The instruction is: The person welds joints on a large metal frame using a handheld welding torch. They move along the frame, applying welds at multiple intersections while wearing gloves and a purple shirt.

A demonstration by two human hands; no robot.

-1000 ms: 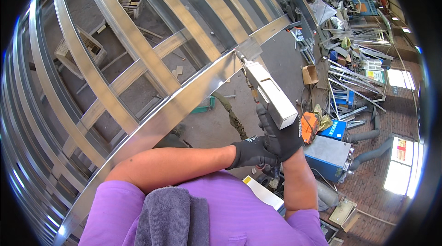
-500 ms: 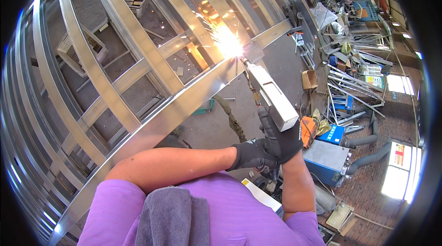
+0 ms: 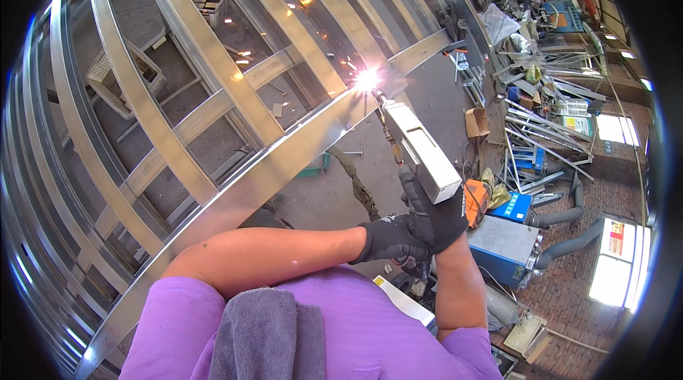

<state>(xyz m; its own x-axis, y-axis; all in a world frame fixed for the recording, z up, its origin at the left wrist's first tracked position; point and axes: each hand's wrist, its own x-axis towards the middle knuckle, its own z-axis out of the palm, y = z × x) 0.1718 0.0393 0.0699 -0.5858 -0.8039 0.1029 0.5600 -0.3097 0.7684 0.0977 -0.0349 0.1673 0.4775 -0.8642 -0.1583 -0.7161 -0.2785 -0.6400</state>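
A white, box-bodied welding gun points up and away from me, its thin brass-coloured nozzle at a metal joint. My right hand, in a black glove, is closed around its rear grip. My left hand, also gloved, reaches across my body and is closed at the lower grip, pressed against the right hand; the grip itself is hidden by the gloves. A bright pinkish-white weld spot glows at the tip. It sits on the long metal rail of a frame, where a crosswise bar meets it.
Several parallel metal bars span the left. Below them is a plastic crate. A blue-and-grey machine stands at my right, near an orange object. Metal offcuts pile up along the right side. A grey towel hangs over my front.
The large flare and spray of sparks at the tip have shrunk to a smaller glow. Scattered sparks now fly farther left over the bars. Both hands and the gun look almost unmoved.
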